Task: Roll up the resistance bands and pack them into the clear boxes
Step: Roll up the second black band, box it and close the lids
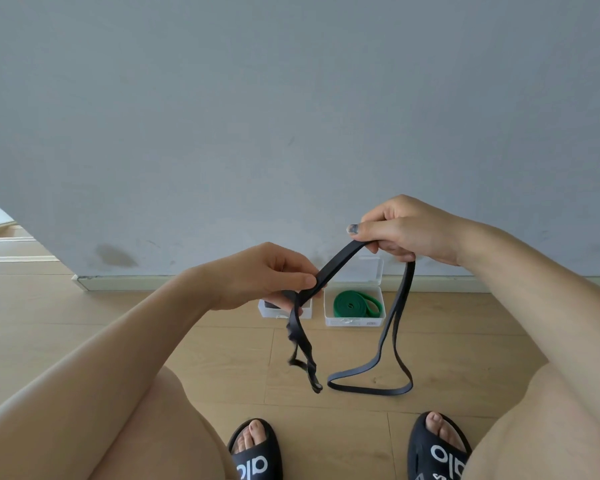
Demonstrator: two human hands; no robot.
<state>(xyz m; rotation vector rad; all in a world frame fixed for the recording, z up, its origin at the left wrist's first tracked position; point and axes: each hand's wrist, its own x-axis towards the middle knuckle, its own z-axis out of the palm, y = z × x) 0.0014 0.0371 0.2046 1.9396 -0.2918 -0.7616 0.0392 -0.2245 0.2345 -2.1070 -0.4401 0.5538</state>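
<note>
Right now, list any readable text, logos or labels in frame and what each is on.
"alo": white letters on the left slide, seen upside down from this view.
"alo": white letters on the right slide, partly cut off by the frame edge, with further marks beside it that cannot be read.
Small label on the front of the clear box holding the green band: too small and blurred to read.
Black band: no print visible.

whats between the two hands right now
A taut stretch of the black band runs from the left hand up to the right hand; nothing else is between them in the head view.
</note>
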